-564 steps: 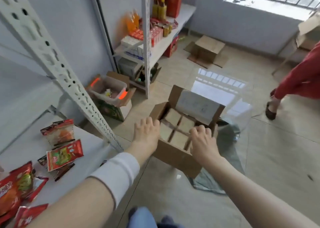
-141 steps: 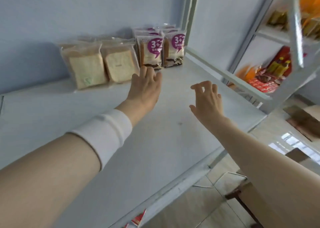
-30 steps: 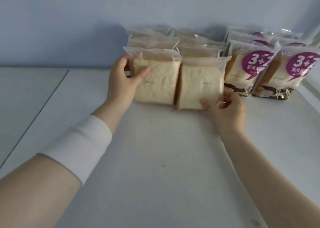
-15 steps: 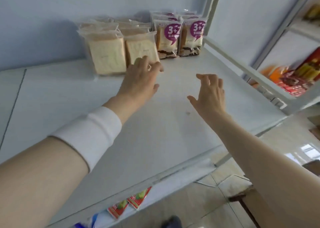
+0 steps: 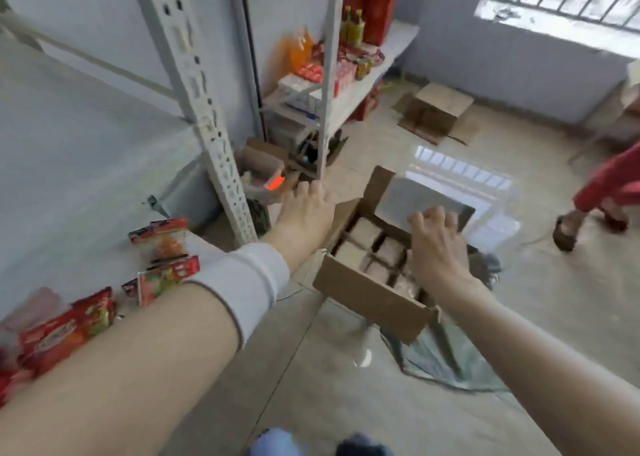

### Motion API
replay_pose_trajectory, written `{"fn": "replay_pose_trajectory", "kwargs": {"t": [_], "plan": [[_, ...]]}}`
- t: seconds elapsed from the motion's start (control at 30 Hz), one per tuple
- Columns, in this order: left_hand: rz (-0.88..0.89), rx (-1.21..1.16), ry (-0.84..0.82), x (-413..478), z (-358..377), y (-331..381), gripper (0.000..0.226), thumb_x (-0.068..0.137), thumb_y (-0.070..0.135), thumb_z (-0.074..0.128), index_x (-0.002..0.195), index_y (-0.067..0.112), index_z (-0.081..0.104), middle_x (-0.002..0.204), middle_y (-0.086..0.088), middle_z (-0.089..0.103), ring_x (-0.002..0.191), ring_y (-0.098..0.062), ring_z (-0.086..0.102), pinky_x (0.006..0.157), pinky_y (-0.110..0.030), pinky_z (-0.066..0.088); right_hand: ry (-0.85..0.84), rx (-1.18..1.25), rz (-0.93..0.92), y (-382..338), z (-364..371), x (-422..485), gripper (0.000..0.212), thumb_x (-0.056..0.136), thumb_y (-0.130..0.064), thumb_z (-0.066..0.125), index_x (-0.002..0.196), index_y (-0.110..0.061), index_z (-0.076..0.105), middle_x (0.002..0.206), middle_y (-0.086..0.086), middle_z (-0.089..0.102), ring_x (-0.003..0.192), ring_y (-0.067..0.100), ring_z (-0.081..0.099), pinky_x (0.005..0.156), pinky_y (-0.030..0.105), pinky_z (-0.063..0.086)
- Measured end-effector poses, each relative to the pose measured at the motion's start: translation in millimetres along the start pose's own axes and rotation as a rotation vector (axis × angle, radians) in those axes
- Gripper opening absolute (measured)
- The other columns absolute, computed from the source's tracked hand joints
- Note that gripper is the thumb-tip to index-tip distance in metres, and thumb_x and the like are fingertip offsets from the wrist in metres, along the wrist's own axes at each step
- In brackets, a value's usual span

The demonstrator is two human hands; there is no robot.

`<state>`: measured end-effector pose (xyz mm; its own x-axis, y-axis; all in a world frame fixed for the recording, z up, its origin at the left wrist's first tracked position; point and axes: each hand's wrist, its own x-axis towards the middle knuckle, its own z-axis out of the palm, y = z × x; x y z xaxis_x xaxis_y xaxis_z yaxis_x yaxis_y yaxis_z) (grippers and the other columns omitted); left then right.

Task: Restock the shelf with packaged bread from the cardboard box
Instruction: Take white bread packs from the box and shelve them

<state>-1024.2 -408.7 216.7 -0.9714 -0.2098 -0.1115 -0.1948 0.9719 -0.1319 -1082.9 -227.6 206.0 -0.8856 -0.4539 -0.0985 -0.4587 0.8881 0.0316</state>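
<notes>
An open cardboard box [image 5: 367, 296] stands on the floor below me, with several packaged bread loaves [image 5: 363, 235] upright inside it in rows. My left hand [image 5: 306, 209] hovers over the box's left flap, fingers apart and empty. My right hand [image 5: 433, 244] is above the right side of the box, fingers spread downward, holding nothing. The white shelf [image 5: 214, 247] lies to my left; the bread placed on the upper shelf is out of view.
Red snack packets [image 5: 162, 237] lie on the lower shelf at left. A perforated shelf post [image 5: 207, 109] rises beside the box. A second shelf [image 5: 360, 77] holds bottles and cartons. Another cardboard box [image 5: 436, 112] lies farther off. A person in red [image 5: 602, 195] stands at right.
My view has swung down from the upper shelf to the floor. Both hands left the stacked bread and now reach down over the cardboard box.
</notes>
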Motion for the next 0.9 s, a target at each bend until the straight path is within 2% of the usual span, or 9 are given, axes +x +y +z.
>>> {"fn": "replay_pose_trajectory", "kwargs": {"t": [0.1, 0.2, 0.33, 0.43, 0.53, 0.63, 0.73, 0.8, 0.9], "plan": [[0.059, -0.039, -0.098, 41, 43, 60, 0.033, 0.087, 0.007, 0.047, 0.119, 0.007, 0.040, 0.123, -0.018, 0.043, 0.115, -0.035, 0.042, 0.093, -0.042, 0.040, -0.113, -0.031, 0.116, 66, 50, 4, 0.036, 0.084, -0.004, 0.050, 0.119, -0.009, 0.042, 0.129, 0.018, 0.037, 0.126, 0.039, 0.030, 0.088, 0.048, 0.043], [0.114, -0.041, -0.185, 83, 85, 95, 0.037, 0.085, 0.012, 0.056, 0.119, 0.008, 0.040, 0.122, -0.017, 0.044, 0.114, -0.034, 0.044, 0.090, -0.041, 0.042, -0.160, -0.031, 0.165, 101, 90, 30, 0.034, 0.083, 0.000, 0.047, 0.116, -0.008, 0.044, 0.126, 0.019, 0.040, 0.124, 0.038, 0.032, 0.083, 0.048, 0.043], [0.192, -0.041, -0.271, 151, 141, 114, 0.038, 0.084, 0.011, 0.057, 0.118, 0.008, 0.041, 0.119, -0.017, 0.046, 0.109, -0.032, 0.046, 0.087, -0.040, 0.044, -0.278, -0.021, 0.211, 119, 151, 75, 0.037, 0.083, -0.001, 0.047, 0.119, -0.010, 0.043, 0.120, 0.016, 0.042, 0.111, 0.035, 0.039, 0.081, 0.044, 0.044], [0.208, -0.076, -0.353, 209, 191, 117, 0.032, 0.085, 0.009, 0.053, 0.115, 0.009, 0.041, 0.117, -0.015, 0.047, 0.106, -0.031, 0.046, 0.083, -0.037, 0.043, -0.400, 0.034, 0.268, 121, 205, 113, 0.033, 0.087, -0.008, 0.047, 0.119, -0.013, 0.043, 0.119, 0.013, 0.043, 0.110, 0.031, 0.040, 0.082, 0.040, 0.044], [0.193, -0.119, -0.426, 268, 247, 116, 0.035, 0.086, 0.014, 0.054, 0.117, 0.010, 0.039, 0.119, -0.013, 0.045, 0.107, -0.029, 0.045, 0.084, -0.035, 0.042, -0.523, 0.153, 0.348, 115, 265, 151, 0.034, 0.090, -0.021, 0.049, 0.122, -0.017, 0.040, 0.123, 0.008, 0.041, 0.113, 0.027, 0.040, 0.084, 0.037, 0.044], [0.063, -0.264, -0.462, 324, 302, 117, 0.048, 0.089, 0.028, 0.055, 0.127, 0.008, 0.035, 0.126, -0.016, 0.042, 0.115, -0.032, 0.043, 0.091, -0.037, 0.041, -0.610, 0.328, 0.352, 99, 325, 185, 0.044, 0.090, -0.035, 0.050, 0.127, -0.016, 0.037, 0.126, 0.008, 0.042, 0.115, 0.027, 0.041, 0.087, 0.037, 0.045], [-0.170, -0.454, -0.487, 369, 359, 125, 0.060, 0.087, 0.027, 0.059, 0.135, 0.008, 0.028, 0.133, -0.019, 0.039, 0.122, -0.035, 0.041, 0.099, -0.043, 0.038, -0.672, 0.534, 0.428, 75, 385, 221, 0.057, 0.088, -0.048, 0.051, 0.132, -0.015, 0.036, 0.128, 0.008, 0.044, 0.120, 0.027, 0.041, 0.093, 0.038, 0.043], [-0.270, -0.560, -0.438, 387, 395, 132, 0.067, 0.086, 0.027, 0.061, 0.139, 0.009, 0.023, 0.135, -0.019, 0.037, 0.123, -0.036, 0.041, 0.100, -0.043, 0.037, -0.696, 0.678, 0.519, 55, 421, 241, 0.064, 0.083, -0.053, 0.055, 0.132, -0.014, 0.037, 0.130, 0.009, 0.045, 0.122, 0.028, 0.041, 0.096, 0.038, 0.043], [-0.382, -0.755, -0.341, 398, 433, 144, 0.077, 0.085, 0.025, 0.063, 0.142, 0.010, 0.014, 0.144, -0.015, 0.028, 0.131, -0.030, 0.032, 0.107, -0.035, 0.029, -0.748, 0.810, 0.595, 25, 459, 260, 0.080, 0.076, -0.055, 0.064, 0.134, -0.010, 0.033, 0.133, 0.011, 0.043, 0.123, 0.028, 0.039, 0.099, 0.036, 0.038]]}}
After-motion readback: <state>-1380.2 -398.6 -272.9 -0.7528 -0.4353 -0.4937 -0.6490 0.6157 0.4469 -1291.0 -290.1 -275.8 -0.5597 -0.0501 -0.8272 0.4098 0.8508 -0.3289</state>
